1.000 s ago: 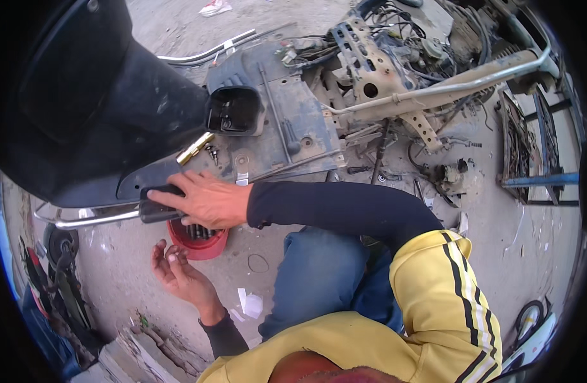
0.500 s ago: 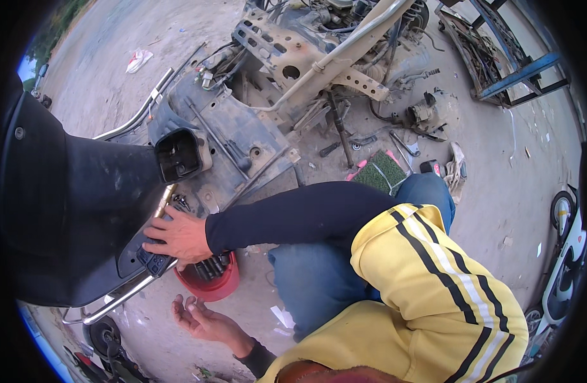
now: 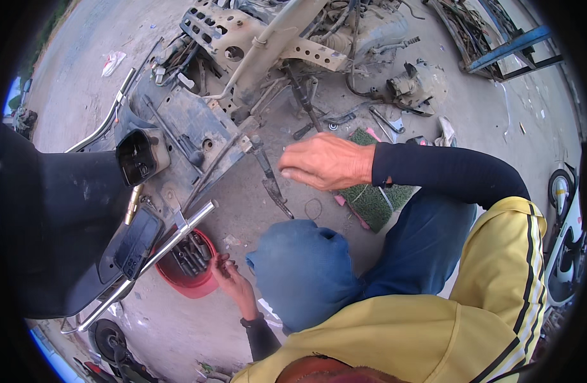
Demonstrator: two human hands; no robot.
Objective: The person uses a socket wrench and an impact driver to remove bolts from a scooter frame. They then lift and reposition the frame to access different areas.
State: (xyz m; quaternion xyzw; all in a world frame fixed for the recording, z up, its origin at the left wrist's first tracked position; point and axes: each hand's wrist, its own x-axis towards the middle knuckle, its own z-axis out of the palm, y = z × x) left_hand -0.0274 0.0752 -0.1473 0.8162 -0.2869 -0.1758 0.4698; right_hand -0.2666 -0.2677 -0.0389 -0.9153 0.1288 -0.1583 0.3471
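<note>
My right hand (image 3: 328, 161) hangs above the ground between the stripped vehicle frame (image 3: 198, 131) and a green turf-topped pad (image 3: 376, 207). Its fingers are curled together with the back of the hand facing up, hiding whatever may be inside. My left hand (image 3: 233, 284), with loosely bent fingers apart, is beside the rim of a red bowl (image 3: 198, 292). Dark cylindrical metal pieces like sockets (image 3: 191, 254) lie in the bowl. A chrome tube (image 3: 169, 246) runs past the bowl, below a dark panel (image 3: 137, 239) on a large black plastic body part (image 3: 63, 210).
A rod-like metal part (image 3: 271, 182) sticks out from the frame toward my knee. Wrenches (image 3: 386, 121) and a dirty engine part (image 3: 415, 89) lie beyond the pad. A blue metal rack (image 3: 507, 48) stands far right; a white scooter (image 3: 565, 255) is at the right edge.
My right hand has left the dark panel and moved right, over the ground near the turf pad. My left hand has risen beside the bowl. The whole view has shifted.
</note>
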